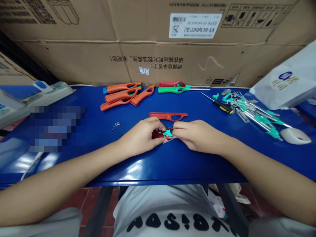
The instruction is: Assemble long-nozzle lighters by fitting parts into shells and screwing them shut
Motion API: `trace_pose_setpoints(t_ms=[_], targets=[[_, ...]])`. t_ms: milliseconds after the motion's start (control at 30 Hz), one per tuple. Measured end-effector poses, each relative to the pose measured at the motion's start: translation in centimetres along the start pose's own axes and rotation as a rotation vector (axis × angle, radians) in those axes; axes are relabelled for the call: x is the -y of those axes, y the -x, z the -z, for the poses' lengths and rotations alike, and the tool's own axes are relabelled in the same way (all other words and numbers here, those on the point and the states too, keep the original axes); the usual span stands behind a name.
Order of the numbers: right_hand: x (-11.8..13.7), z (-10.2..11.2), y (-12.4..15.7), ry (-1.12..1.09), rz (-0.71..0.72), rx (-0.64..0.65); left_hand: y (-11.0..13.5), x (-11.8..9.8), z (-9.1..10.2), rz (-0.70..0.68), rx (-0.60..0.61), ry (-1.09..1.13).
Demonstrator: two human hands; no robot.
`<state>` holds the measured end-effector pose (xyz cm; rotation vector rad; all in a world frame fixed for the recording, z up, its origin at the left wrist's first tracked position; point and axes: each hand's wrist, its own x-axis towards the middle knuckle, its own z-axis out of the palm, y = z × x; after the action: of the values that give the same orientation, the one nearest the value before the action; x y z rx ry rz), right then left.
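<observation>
Both my hands meet at the middle of the blue table [98, 154]. My left hand [142, 136] has its fingers curled around a red plastic lighter shell half [158, 134] lying on the table. My right hand [195, 135] pinches a small teal trigger part [168, 133] at that shell, with a thin metal tube showing beneath it. The matching red shell half [168, 116] lies flat just beyond my fingers.
Several orange lighter shells [123, 93] lie at the back left, with a red and green assembled lighter [181, 87] beside them. To the right lie a yellow-black screwdriver [221, 104], a pile of teal-and-metal inner parts [254, 113], a white mouse [295, 135] and a white bag [286, 80]. Cardboard boxes [158, 42] wall the back.
</observation>
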<state>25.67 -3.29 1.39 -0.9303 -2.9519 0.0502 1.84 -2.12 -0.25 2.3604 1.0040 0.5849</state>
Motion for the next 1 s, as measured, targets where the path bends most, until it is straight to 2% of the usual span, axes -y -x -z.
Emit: trace_pose_setpoints(t_ms=[267,633,1000], targets=[[0.25,0.26,0.0,0.06,-0.034,0.056,0.01,-0.04,-0.06,0.0,0.002,0.001],[0.15,0.15,0.26,-0.027,-0.026,-0.002,-0.03,-0.01,-0.11,0.001,-0.006,0.028],[0.42,0.74,0.47,0.197,0.026,0.013,-0.07,-0.03,-0.09,-0.008,-0.006,0.004]])
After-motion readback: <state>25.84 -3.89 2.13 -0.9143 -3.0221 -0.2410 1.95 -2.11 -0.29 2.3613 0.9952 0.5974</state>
